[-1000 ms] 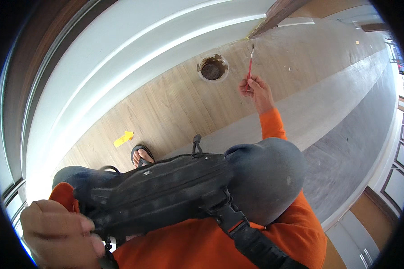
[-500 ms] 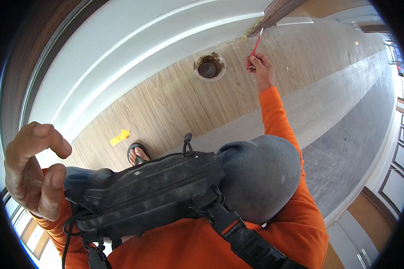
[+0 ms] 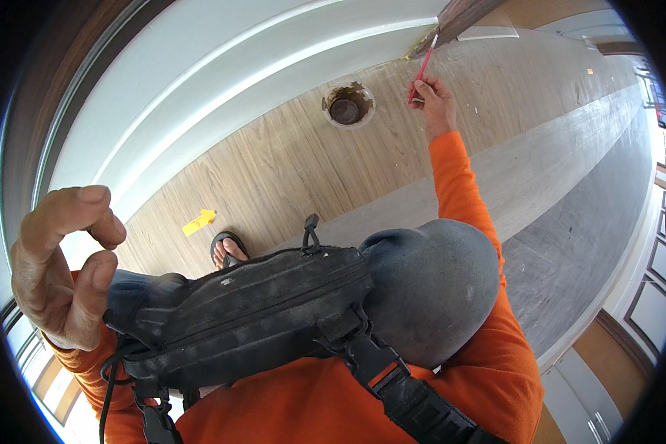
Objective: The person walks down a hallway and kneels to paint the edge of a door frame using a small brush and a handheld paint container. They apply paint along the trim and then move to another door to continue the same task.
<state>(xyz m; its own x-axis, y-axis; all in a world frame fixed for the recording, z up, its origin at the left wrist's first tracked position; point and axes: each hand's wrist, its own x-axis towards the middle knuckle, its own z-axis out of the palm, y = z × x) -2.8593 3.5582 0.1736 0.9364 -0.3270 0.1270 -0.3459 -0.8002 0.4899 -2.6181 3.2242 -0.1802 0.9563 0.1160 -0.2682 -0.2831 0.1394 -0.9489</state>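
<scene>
My right hand (image 3: pixel 434 100) pinches a thin paintbrush (image 3: pixel 425 65) by its red handle. The brush's pale tip is at the lower part of a dark brown wooden door frame (image 3: pixel 451 29), where the frame meets the floor; I cannot tell whether it touches. Left of that hand, a round tub (image 3: pixel 345 108) stands on the floor, its inner wall smeared with brown and dark brown at the bottom. My left hand (image 3: pixel 55 270) is raised at the left, fingers curved, a gap between thumb and fingertips, nothing in it.
A white panelled surface (image 3: pixel 222 74) with raised mouldings runs along the far left. A yellow arrow-shaped piece (image 3: pixel 200 221) lies on the wood-look floor (image 3: pixel 274 170) near my sandalled foot (image 3: pixel 228 250). A black bag (image 3: pixel 251 303) hangs across my lap beside my bent knee (image 3: pixel 433 288).
My right hand has moved slightly farther up and right with the paintbrush, its tip now higher along the frame. My left hand has risen a little, its fingers still curved.
</scene>
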